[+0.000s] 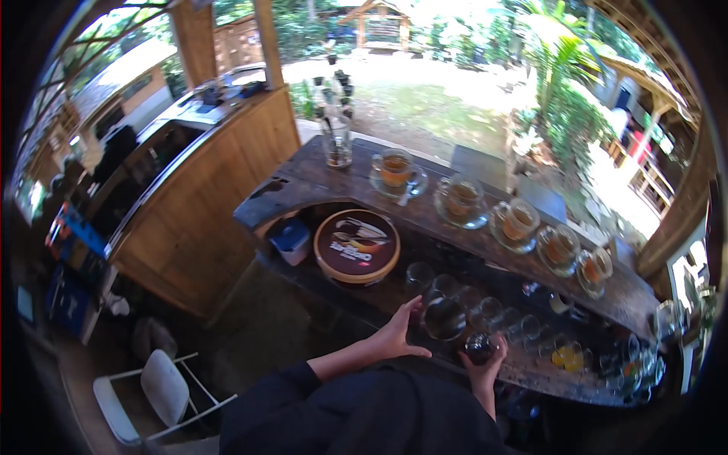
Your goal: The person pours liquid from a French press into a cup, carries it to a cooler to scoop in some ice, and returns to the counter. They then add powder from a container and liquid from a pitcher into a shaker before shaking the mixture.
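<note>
My left hand [396,334] is spread wide, thumb and fingers apart, at the left side of a round glass vessel [445,318] that looks dark inside. In my right hand [487,365] is a small, round, shiny dark glass object [478,346], with the fingers curled around its side; I cannot tell its exact kind. It sits just right of the round vessel. Behind both hands, rows of clear glasses [491,308] stand on the lower counter.
Cups of amber drink [396,168] on glass saucers line the raised wooden counter [303,168]. A round brown box [356,246] and a blue-lidded container [290,239] sit at the left. Yellow items [567,358] lie among glassware at the right. A white folding chair [164,387] stands behind left.
</note>
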`<state>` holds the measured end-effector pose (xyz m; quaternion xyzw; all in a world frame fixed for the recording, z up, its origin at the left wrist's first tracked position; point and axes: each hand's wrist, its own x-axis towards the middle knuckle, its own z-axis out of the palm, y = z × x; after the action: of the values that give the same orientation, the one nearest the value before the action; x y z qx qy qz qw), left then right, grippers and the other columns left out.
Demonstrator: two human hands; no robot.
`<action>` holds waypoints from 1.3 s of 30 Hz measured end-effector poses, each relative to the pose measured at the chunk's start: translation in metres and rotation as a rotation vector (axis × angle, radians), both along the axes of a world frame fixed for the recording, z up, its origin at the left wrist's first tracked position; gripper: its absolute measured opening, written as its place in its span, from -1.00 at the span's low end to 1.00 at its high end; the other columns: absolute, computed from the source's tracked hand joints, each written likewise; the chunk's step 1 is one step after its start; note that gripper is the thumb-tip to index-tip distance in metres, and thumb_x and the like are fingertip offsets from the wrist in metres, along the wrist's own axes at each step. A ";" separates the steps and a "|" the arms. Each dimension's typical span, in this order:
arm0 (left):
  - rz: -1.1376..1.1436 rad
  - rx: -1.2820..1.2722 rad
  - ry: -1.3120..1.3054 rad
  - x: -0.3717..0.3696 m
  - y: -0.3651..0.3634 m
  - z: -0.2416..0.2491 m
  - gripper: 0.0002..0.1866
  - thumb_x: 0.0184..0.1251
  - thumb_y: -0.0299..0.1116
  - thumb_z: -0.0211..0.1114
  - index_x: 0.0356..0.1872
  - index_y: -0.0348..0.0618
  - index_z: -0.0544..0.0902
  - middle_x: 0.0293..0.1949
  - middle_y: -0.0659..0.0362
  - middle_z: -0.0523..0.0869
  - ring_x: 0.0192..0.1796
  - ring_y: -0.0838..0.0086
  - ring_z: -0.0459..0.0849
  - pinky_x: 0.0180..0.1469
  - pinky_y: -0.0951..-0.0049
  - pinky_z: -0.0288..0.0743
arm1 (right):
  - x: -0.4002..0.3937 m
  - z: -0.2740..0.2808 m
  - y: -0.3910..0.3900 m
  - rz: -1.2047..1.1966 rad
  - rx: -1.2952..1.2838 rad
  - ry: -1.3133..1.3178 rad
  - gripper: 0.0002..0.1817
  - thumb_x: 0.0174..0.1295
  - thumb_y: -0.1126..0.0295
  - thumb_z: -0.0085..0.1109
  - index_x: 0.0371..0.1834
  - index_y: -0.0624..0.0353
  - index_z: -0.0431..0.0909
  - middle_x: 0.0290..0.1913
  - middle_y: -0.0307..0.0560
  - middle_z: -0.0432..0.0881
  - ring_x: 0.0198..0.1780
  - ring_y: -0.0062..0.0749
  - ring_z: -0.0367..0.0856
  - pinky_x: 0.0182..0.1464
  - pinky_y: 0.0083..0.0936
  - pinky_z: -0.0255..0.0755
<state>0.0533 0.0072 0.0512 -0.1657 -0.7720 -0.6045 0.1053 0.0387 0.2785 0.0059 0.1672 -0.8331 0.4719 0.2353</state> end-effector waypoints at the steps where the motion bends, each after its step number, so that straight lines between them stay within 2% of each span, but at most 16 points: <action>1: 0.060 -0.048 -0.043 0.011 -0.012 0.017 0.15 -0.22 -0.25 0.63 0.37 -0.21 -0.01 0.17 0.02 0.32 0.24 0.29 0.34 0.18 0.31 0.32 | 0.001 0.003 0.003 -0.014 0.043 0.018 0.06 -0.34 0.44 0.59 0.28 0.08 0.04 0.26 0.11 0.16 0.28 -0.07 0.22 0.24 -0.24 0.25; 2: 0.117 -0.093 -0.087 0.019 -0.026 0.028 0.11 -0.24 -0.24 0.64 0.35 -0.22 0.08 0.08 0.06 0.40 0.14 0.32 0.44 0.07 0.35 0.42 | 0.002 0.004 0.005 -0.031 0.086 0.037 0.09 -0.34 0.43 0.59 0.29 0.08 0.01 0.28 0.12 0.13 0.31 -0.03 0.17 0.28 -0.17 0.17; 3: 0.274 -0.053 0.141 0.023 -0.045 0.031 -0.14 -0.26 -0.21 0.64 0.13 -0.22 0.35 -0.14 0.13 0.47 -0.06 0.38 0.53 -0.13 0.43 0.45 | 0.004 0.002 0.006 -0.001 0.084 0.044 0.09 -0.34 0.43 0.59 0.29 0.08 0.01 0.28 0.12 0.13 0.31 -0.03 0.17 0.28 -0.17 0.17; 4: 0.460 -0.156 0.373 0.023 -0.071 0.039 -0.29 -0.20 -0.24 0.61 0.01 -0.20 0.42 -0.24 0.17 0.48 -0.25 0.46 0.48 -0.22 0.51 0.41 | 0.006 0.000 0.008 0.012 0.054 0.044 0.08 -0.30 0.41 0.56 0.31 0.09 -0.02 0.29 0.14 0.09 0.33 0.01 0.10 0.32 -0.11 0.08; 6: 0.847 -0.265 0.591 0.019 -0.130 0.054 -0.48 -0.20 -0.41 0.55 -0.20 -0.19 0.43 -0.27 0.14 0.47 -0.26 0.41 0.48 -0.22 0.50 0.35 | 0.011 -0.002 0.008 0.045 0.022 0.039 0.07 -0.26 0.40 0.53 0.32 0.09 -0.05 0.30 0.16 0.04 0.35 0.05 0.04 0.35 -0.05 -0.01; 9: 1.163 -0.269 0.344 0.026 -0.206 0.040 -0.27 -0.24 -0.34 0.53 0.07 -0.19 0.38 -0.10 0.06 0.43 -0.03 0.28 0.43 -0.03 0.37 0.35 | 0.017 -0.005 0.009 0.010 0.028 0.006 -0.04 -0.11 0.36 0.40 0.32 0.13 -0.08 0.31 0.20 -0.03 0.37 0.06 -0.05 0.36 -0.03 -0.10; 10: 1.177 -0.272 0.347 0.028 -0.220 0.030 -0.27 -0.24 -0.34 0.53 0.07 -0.19 0.38 -0.10 0.06 0.43 -0.03 0.28 0.43 -0.03 0.37 0.35 | 0.016 -0.007 0.010 0.025 0.026 0.011 -0.04 -0.11 0.36 0.40 0.32 0.13 -0.08 0.31 0.20 -0.03 0.37 0.06 -0.05 0.36 -0.03 -0.10; 12: 1.218 -0.564 0.235 0.024 -0.242 0.009 -0.10 -0.25 -0.24 0.54 0.23 -0.09 0.28 0.06 0.00 0.35 0.16 0.14 0.31 0.19 0.22 0.23 | 0.013 -0.009 0.012 -0.001 0.004 0.056 -0.07 -0.06 0.33 0.38 0.31 0.16 -0.08 0.31 0.20 -0.02 0.37 0.07 -0.04 0.35 -0.01 -0.09; 13: 1.167 -0.514 0.054 0.023 -0.243 0.003 -0.02 -0.30 -0.18 0.56 0.28 0.01 0.23 0.16 -0.06 0.28 0.28 0.04 0.17 0.31 0.13 0.08 | 0.013 -0.011 0.012 -0.010 0.016 0.090 -0.11 -0.01 0.29 0.34 0.31 0.18 -0.07 0.31 0.20 -0.02 0.37 0.07 -0.04 0.35 0.00 -0.10; 17: 1.207 -0.541 0.025 0.010 -0.251 -0.011 0.00 -0.30 -0.21 0.57 0.30 0.05 0.20 0.20 -0.07 0.26 0.30 0.01 0.15 0.30 0.09 0.10 | 0.016 -0.014 0.013 -0.024 0.031 0.092 -0.14 0.02 0.29 0.32 0.30 0.17 -0.06 0.30 0.20 -0.01 0.36 0.07 -0.04 0.35 0.00 -0.10; 22: 1.158 -0.416 0.047 -0.003 -0.257 -0.014 -0.01 -0.30 -0.32 0.57 0.29 0.04 0.20 0.21 -0.10 0.25 0.29 -0.02 0.18 0.31 0.05 0.10 | 0.014 -0.019 0.017 0.010 -0.011 0.099 -0.18 0.04 0.30 0.29 0.29 0.16 -0.05 0.30 0.19 -0.03 0.37 0.05 -0.05 0.36 -0.02 -0.10; 27: 1.226 -0.342 0.098 -0.010 -0.251 -0.019 -0.06 -0.31 -0.37 0.57 0.22 -0.02 0.24 0.13 -0.07 0.29 0.22 0.01 0.25 0.25 0.13 0.20 | 0.016 -0.018 0.016 -0.003 -0.055 0.060 -0.13 -0.04 0.36 0.34 0.28 0.13 -0.04 0.29 0.18 -0.03 0.36 0.04 -0.04 0.35 -0.04 -0.07; 30: 1.221 -0.277 0.097 -0.012 -0.254 -0.025 -0.06 -0.32 -0.36 0.59 0.21 -0.04 0.24 0.12 -0.07 0.27 0.19 0.03 0.27 0.22 0.14 0.22 | 0.017 -0.014 0.014 -0.004 -0.017 0.077 -0.12 -0.07 0.35 0.37 0.28 0.10 -0.03 0.27 0.17 -0.01 0.34 0.04 -0.01 0.34 -0.03 -0.05; 31: 1.236 -0.337 0.087 -0.011 -0.255 -0.026 -0.05 -0.29 -0.32 0.60 0.22 -0.04 0.21 0.11 -0.02 0.24 0.13 0.11 0.34 0.19 0.18 0.29 | 0.017 -0.013 0.013 -0.031 0.003 0.089 -0.11 -0.08 0.33 0.38 0.28 0.09 -0.02 0.24 0.17 0.03 0.32 0.04 0.02 0.32 -0.03 -0.03; 35: 1.253 -0.421 0.163 -0.006 -0.251 -0.030 -0.04 -0.29 -0.31 0.60 0.21 -0.05 0.19 0.13 -0.05 0.24 0.14 0.11 0.36 0.19 0.21 0.30 | 0.014 -0.020 0.015 -0.044 0.001 0.104 -0.12 -0.09 0.30 0.39 0.27 0.09 0.01 0.22 0.17 0.08 0.30 0.03 0.04 0.30 -0.03 -0.02; 39: 1.235 -0.270 0.178 0.012 -0.237 -0.035 -0.03 -0.32 -0.26 0.62 0.21 -0.08 0.20 0.12 -0.07 0.31 0.17 0.03 0.33 0.20 0.13 0.26 | 0.014 -0.021 0.015 -0.044 -0.035 0.102 -0.12 -0.11 0.30 0.40 0.25 0.08 0.03 0.22 0.17 0.10 0.29 0.03 0.06 0.29 -0.03 -0.01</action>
<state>0.0656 -0.2301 0.0164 0.2484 -0.7831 -0.3137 0.4761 0.0525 0.2937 -0.0154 0.1685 -0.8151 0.4719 0.2907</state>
